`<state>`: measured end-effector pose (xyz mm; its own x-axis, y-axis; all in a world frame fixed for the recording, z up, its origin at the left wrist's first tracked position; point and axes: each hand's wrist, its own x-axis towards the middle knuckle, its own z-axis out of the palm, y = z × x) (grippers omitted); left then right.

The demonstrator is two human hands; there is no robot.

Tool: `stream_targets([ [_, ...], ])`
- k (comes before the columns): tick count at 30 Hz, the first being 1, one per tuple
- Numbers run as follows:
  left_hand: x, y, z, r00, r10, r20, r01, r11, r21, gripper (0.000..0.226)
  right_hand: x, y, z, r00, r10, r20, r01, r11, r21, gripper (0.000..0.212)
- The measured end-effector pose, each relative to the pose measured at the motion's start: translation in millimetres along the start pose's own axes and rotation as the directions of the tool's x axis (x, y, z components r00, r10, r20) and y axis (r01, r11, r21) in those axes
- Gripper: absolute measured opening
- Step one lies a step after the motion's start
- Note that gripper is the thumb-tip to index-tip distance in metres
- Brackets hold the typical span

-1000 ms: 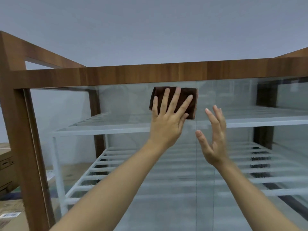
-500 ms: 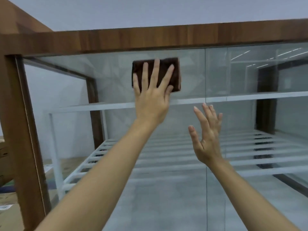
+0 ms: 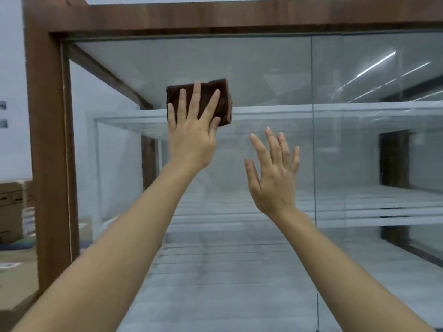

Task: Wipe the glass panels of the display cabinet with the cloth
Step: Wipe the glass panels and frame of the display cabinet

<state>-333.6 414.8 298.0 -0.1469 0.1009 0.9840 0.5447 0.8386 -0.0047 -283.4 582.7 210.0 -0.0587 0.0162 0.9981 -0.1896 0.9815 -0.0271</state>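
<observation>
Folded, seemingly plush cloth (image 3: 200, 101) under left hand (image 3: 191, 137)

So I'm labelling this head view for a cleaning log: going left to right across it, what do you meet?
Cardboard boxes → cabinet's wooden left post → left hand pressing the brown cloth flat on the glass → right hand, open and empty → vertical seam between glass panels → dark rear post.

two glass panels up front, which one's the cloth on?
The left glass panel, left of the vertical seam. The left hand presses the brown cloth there; the right glass panel has nothing on it.
</observation>
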Motion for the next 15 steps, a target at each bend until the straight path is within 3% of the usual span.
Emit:
stream_targets([
  [2, -55.3, -6.7, 5.9, 0.999, -0.004, -0.043, 0.004, 1.000, 0.015, 0.053, -3.0, -7.3, 7.9, 1.000, 0.002, 0.025, -0.001, 0.999, -0.044, 0.050],
  [6, -183.9, -20.4, 11.9, 0.997, 0.035, 0.069, -0.038, 0.999, 0.038, 0.052, -15.3, -18.4, 23.9, 0.999, -0.022, 0.041, 0.026, 0.993, -0.112, 0.051],
  [8, -156.3, -45.9, 8.2, 0.995, 0.063, 0.073, -0.065, 0.998, 0.026, 0.052, -13.4, -20.6, 28.5, 1.000, -0.006, 0.021, 0.009, 0.993, -0.120, 0.051],
  [12, -30.0, -91.9, -22.1, 0.991, -0.131, 0.005, 0.131, 0.991, 0.005, 0.053, -11.5, -21.1, 31.9, 1.000, 0.000, 0.016, 0.002, 0.992, -0.126, 0.050],
  [15, -17.2, -110.7, -31.2, 0.994, -0.111, 0.017, 0.111, 0.994, 0.008, 0.053, -15.1, -25.6, 31.9, 0.999, 0.025, 0.020, -0.023, 0.993, -0.113, 0.049],
])
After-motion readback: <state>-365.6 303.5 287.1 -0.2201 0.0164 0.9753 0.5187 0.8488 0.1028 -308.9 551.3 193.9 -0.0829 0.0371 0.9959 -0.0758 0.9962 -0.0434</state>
